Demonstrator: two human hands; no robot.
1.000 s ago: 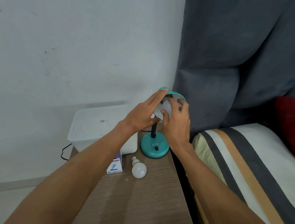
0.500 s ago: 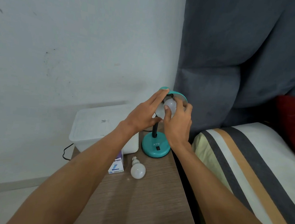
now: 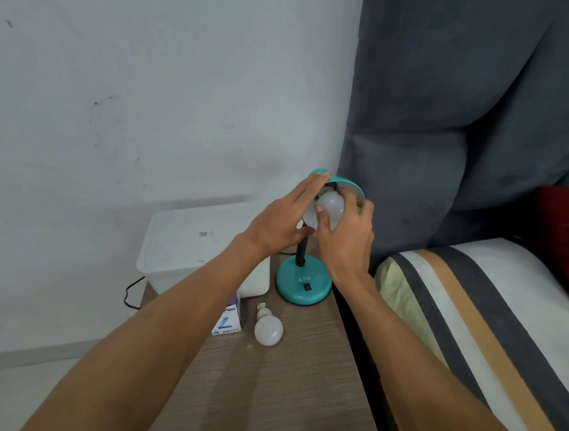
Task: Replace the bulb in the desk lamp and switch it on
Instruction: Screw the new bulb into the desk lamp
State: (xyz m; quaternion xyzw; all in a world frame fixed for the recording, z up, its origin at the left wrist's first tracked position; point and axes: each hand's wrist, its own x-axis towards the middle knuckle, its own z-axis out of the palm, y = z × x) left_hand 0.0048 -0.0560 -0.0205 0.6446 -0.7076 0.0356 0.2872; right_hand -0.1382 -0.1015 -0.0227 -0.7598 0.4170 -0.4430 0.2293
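Note:
A teal desk lamp with a round base (image 3: pixel 303 284) and a black switch stands at the back of a wooden bedside table (image 3: pixel 271 386). My left hand (image 3: pixel 281 220) grips the lamp's teal shade (image 3: pixel 349 184) from the left. My right hand (image 3: pixel 346 236) has its fingers closed around a white bulb (image 3: pixel 330 205) sitting in the shade's mouth. A second white bulb (image 3: pixel 268 329) lies on the table in front of the base, its screw cap pointing away from me.
A white plastic box (image 3: pixel 184 244) stands at the table's back left, a black cable (image 3: pixel 132 291) hanging behind it. A small bulb carton (image 3: pixel 227 322) lies beside the loose bulb. A bed with a striped cover (image 3: pixel 473 317) and grey headboard (image 3: pixel 457 110) borders the table's right.
My right hand has shifted its grip around the bulb in the shade, the thumb moving across its front. The left hand stays on the shade.

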